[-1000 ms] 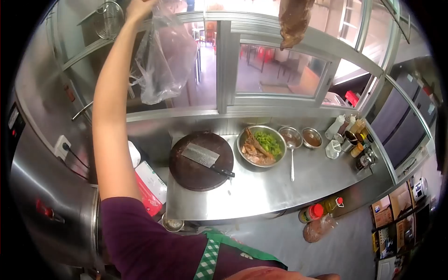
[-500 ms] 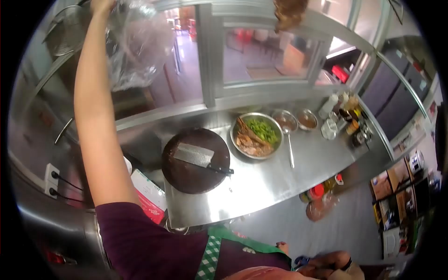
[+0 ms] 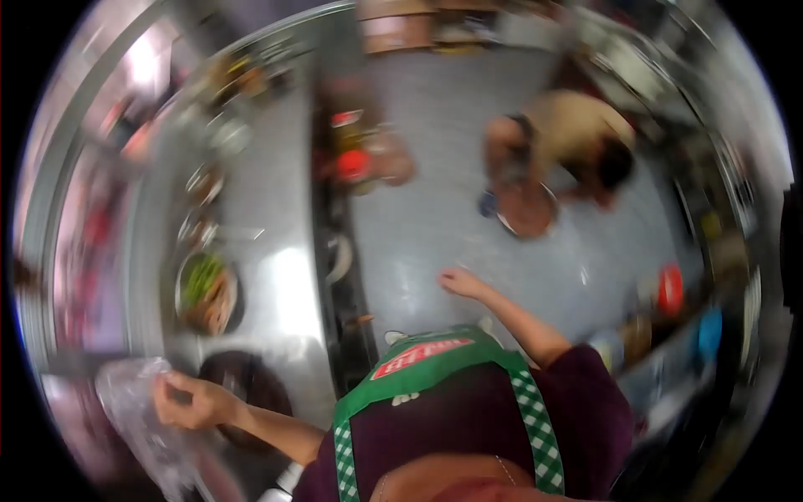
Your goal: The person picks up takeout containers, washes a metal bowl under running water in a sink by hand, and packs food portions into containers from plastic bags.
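Observation:
My left hand (image 3: 194, 402) is at the lower left with its fingers curled on a clear, crumpled plastic bag (image 3: 138, 397). The bag spreads down and to the left of the fingers, and its lower part is blurred. Partly behind my left forearm lies the dark round chopping board (image 3: 234, 368); blur hides what is on it. My right hand (image 3: 458, 283) hangs over the floor in front of my green apron (image 3: 427, 351). Its fingers are curled in, and nothing shows in them.
A metal bowl (image 3: 207, 293) with green vegetables and brown pieces stands on the steel counter (image 3: 280, 209). Small bowls and jars line the counter beyond it. A red-lidded jar (image 3: 354, 165) is beside the counter. On the floor a person (image 3: 577, 134) crouches by a round basin (image 3: 527, 211).
The view has swung right, away from the window, toward the floor and a crouching person. My left arm has come down from its high reach, and my right hand has come into clear view.

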Tool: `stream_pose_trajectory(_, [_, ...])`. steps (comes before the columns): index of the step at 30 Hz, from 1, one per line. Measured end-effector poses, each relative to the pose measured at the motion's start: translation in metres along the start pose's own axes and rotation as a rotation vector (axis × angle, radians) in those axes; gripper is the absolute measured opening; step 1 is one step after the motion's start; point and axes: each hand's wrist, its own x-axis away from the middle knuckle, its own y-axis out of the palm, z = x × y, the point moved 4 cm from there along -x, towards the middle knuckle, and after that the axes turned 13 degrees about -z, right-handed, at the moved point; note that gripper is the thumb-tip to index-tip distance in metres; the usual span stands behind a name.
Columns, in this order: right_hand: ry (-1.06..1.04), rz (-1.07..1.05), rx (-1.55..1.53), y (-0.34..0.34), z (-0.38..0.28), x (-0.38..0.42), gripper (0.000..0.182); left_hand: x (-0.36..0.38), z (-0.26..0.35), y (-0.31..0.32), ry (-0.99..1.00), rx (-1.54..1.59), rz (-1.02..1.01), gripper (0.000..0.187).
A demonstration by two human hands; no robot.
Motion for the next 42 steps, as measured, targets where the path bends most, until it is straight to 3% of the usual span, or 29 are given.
stream_pose_trajectory(1, [-0.051,0.065,0.039,-0.006,-0.022,0.029,0.021,0.01,0.041,0.014,0.043,0.104,-0.106,0.011])
stream_pose_trajectory(2, [-0.073,0.052,-0.125,-0.007,-0.036,0.059,0.02,0.022,0.082,0.02,0.033,0.305,-0.195,0.011])
stream_pose_trajectory(3, [-0.109,0.158,-0.18,-0.026,-0.046,0.08,0.02,0.04,0.134,0.039,-0.047,0.54,-0.348,0.01])
stream_pose_trajectory(7, [-0.27,0.531,-0.275,-0.109,-0.052,0.227,0.026,0.144,0.361,-0.001,0.372,1.084,-0.861,0.013])
stream_pose_trajectory(8, [-0.298,0.647,-0.299,-0.13,-0.053,0.267,0.026,0.179,0.411,-0.023,0.382,1.274,-1.047,0.013])
stream_pose_trajectory(11, [-0.383,0.929,-0.276,-0.176,-0.042,0.325,0.029,0.266,0.523,-0.07,0.807,1.559,-1.346,0.009])
stream_pose_trajectory(13, [-0.335,1.076,-0.131,-0.208,-0.049,0.357,0.028,0.285,0.572,-0.097,1.079,1.59,-1.432,0.01])
stream_pose_trajectory(16, [-0.138,1.266,0.021,-0.224,-0.015,0.423,0.023,0.32,0.633,-0.158,1.199,1.942,-1.471,0.013])
stream_pose_trajectory(17, [-0.091,1.355,-0.036,-0.204,0.022,0.469,0.021,0.355,0.641,-0.208,1.272,1.959,-1.509,0.014])
stream_pose_trajectory(19, [0.065,1.511,-0.17,-0.203,0.036,0.493,0.018,0.365,0.667,-0.228,1.392,2.005,-1.653,0.016])
stream_pose_trajectory(22, [0.201,1.677,0.04,-0.202,0.054,0.544,0.018,0.394,0.699,-0.27,1.446,1.978,-1.869,0.017])
stream_pose_trajectory(25, [0.17,1.851,0.155,-0.218,0.091,0.586,0.019,0.419,0.743,-0.309,1.607,2.039,-1.921,0.014])
stream_pose_trajectory(27, [0.144,1.93,-0.065,-0.241,0.113,0.617,0.019,0.427,0.78,-0.327,1.787,2.001,-1.954,0.013])
stream_pose_trajectory(29, [0.099,1.933,-0.434,-0.269,0.135,0.647,0.018,0.444,0.822,-0.336,1.594,2.034,-2.042,0.012])
stream_pose_trajectory(30, [0.075,1.937,-0.462,-0.285,0.148,0.657,0.018,0.451,0.844,-0.337,1.499,2.046,-2.084,0.012])
stream_pose_trajectory(31, [0.052,1.94,-0.493,-0.301,0.162,0.669,0.018,0.465,0.873,-0.333,1.592,2.021,-1.916,0.017])
stream_pose_trajectory(34, [-0.038,1.927,-0.582,-0.364,0.189,0.712,0.016,0.493,0.955,-0.34,1.601,1.845,-1.598,0.028])
stream_pose_trajectory(35, [-0.068,1.913,-0.619,-0.383,0.196,0.723,0.016,0.507,0.98,-0.34,1.67,1.752,-1.667,0.046])
stream_pose_trajectory(38, [-0.197,1.878,-0.703,-0.431,0.194,0.767,0.014,0.532,1.04,-0.357,1.855,1.735,-1.562,0.059])
stream_pose_trajectory(41, [-0.314,2.009,-0.704,-0.455,0.202,0.816,0.013,0.565,1.089,-0.381,2.018,1.414,-1.636,0.067])
stream_pose_trajectory(42, [-0.308,2.05,-0.746,-0.46,0.205,0.833,0.013,0.573,1.105,-0.389,2.059,1.394,-1.578,0.067])
